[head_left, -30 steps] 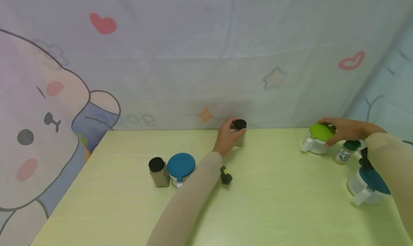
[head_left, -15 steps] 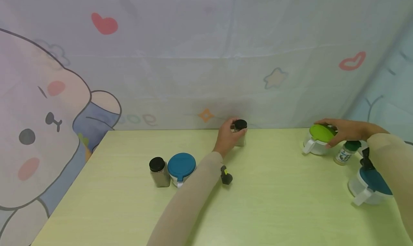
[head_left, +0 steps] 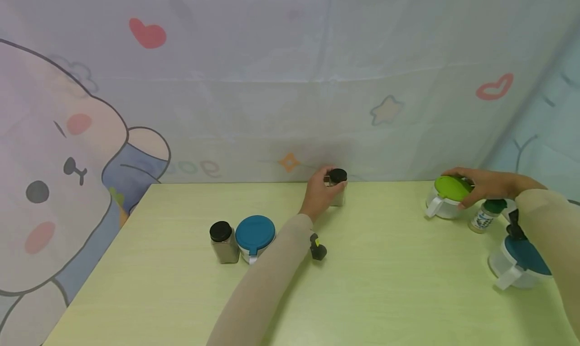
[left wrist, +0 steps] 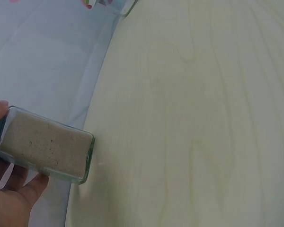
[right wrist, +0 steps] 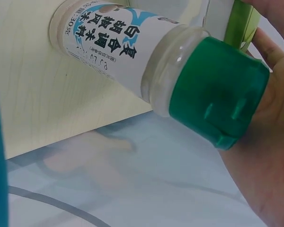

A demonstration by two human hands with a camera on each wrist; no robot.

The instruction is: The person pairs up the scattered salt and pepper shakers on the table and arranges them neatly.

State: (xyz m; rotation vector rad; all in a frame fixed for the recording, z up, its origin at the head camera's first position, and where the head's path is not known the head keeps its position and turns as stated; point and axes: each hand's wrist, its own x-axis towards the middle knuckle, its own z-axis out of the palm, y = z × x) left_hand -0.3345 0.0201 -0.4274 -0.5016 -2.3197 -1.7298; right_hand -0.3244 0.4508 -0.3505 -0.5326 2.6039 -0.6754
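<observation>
My left hand [head_left: 318,192] grips a square glass spice jar [head_left: 337,197] with a black lid, at the table's back edge. In the left wrist view the jar [left wrist: 47,144] shows grey-brown powder, with fingers [left wrist: 34,190] below it. At the back right, my right hand [head_left: 487,183] holds a seasoning pot [head_left: 447,206] by its lime-green lid; the pot's white handle points toward the front left. Just beside that hand stands a pepper bottle [head_left: 484,218] with a dark green cap. This bottle [right wrist: 123,42] hides part of the pot in the right wrist view.
Another black-lidded jar [head_left: 225,248] and a blue-lidded pot [head_left: 255,233] stand side by side at the left. A second blue-lidded pot [head_left: 516,265] is at the right, partly behind the right sleeve [head_left: 548,235]. A printed cloth [head_left: 272,84] hangs along the table's back edge.
</observation>
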